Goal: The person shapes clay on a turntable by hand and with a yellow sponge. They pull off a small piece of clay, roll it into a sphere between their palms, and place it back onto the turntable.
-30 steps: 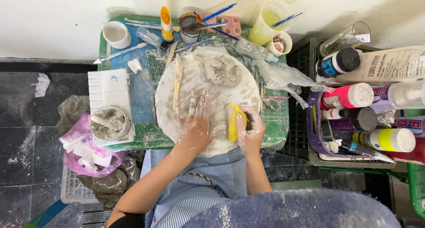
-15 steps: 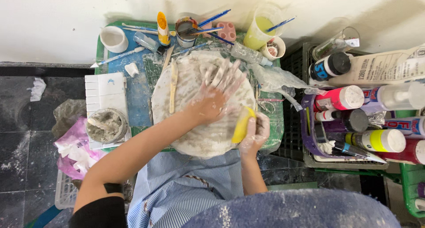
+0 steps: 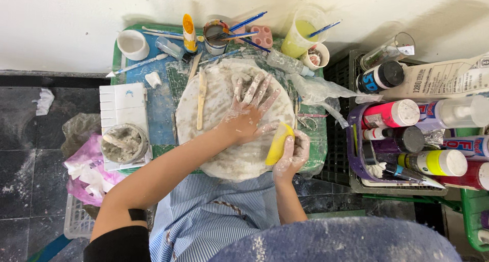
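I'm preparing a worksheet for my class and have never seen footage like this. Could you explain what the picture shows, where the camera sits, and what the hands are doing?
There is no machine: a person works with bare hands, filmed from a camera on their head looking down. The left hand lies flat, fingers spread, on a round pale clay slab on a small green table. The right hand grips a yellow sponge at the slab's edge. A wooden stick lies on the slab; a clay tub sits to the left, paint bottles to the right.
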